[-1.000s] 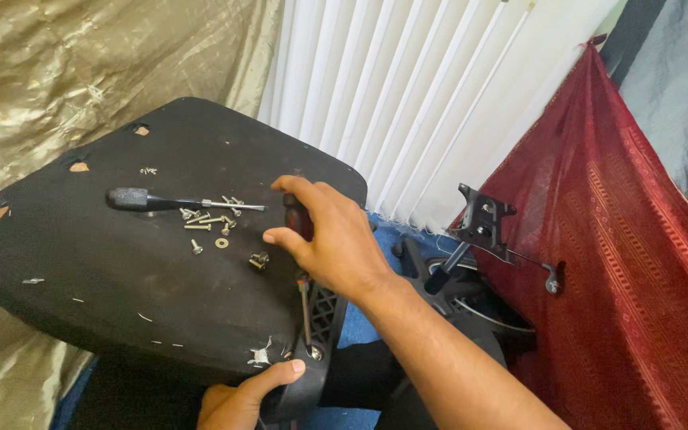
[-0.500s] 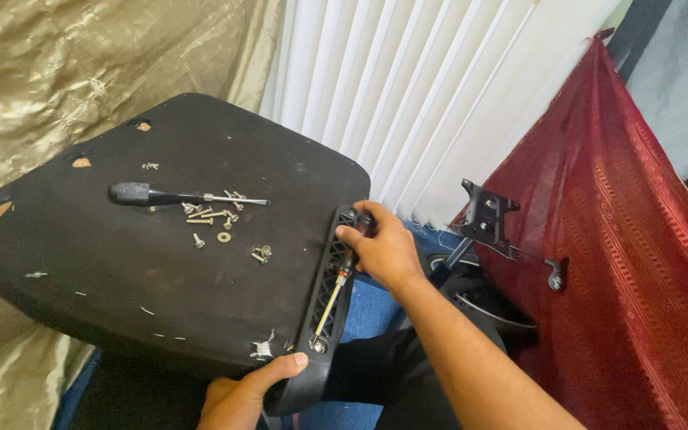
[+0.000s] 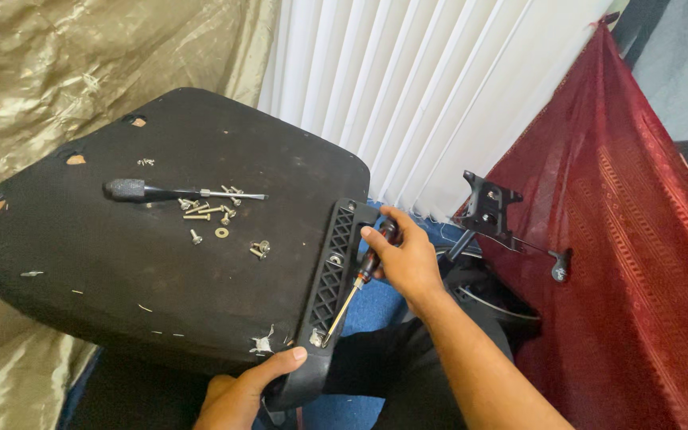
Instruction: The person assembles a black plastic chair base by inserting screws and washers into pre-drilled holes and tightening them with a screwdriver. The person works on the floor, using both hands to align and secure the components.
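Screwdriver [image 3: 353,291] in my right hand [image 3: 404,260]: fingers are wrapped tight around its dark handle, the shaft slanting down toward seven o'clock, its tip at a screw near the lower end of the black ribbed bracket [image 3: 330,280]. That bracket runs along the four o'clock edge of the upturned black seat base [image 3: 121,263], which fills the middle of my view. My left hand [image 3: 242,396], at six o'clock, clasps the bottom end of the bracket, thumb pressed over its edge, steadying the piece.

I judge the step in hand to be working that lower screw, driver seated or nearly so; whether the tip sits fully in the head I cannot tell. The next move calls for keeping the shaft in line with the screw, pushing along it while I twist, and holding the bracket firm so it does not shift.

On the seat base at ten o'clock from the bracket lie a second screwdriver [image 3: 170,191] and loose screws and washers [image 3: 210,215], well apart from both hands.
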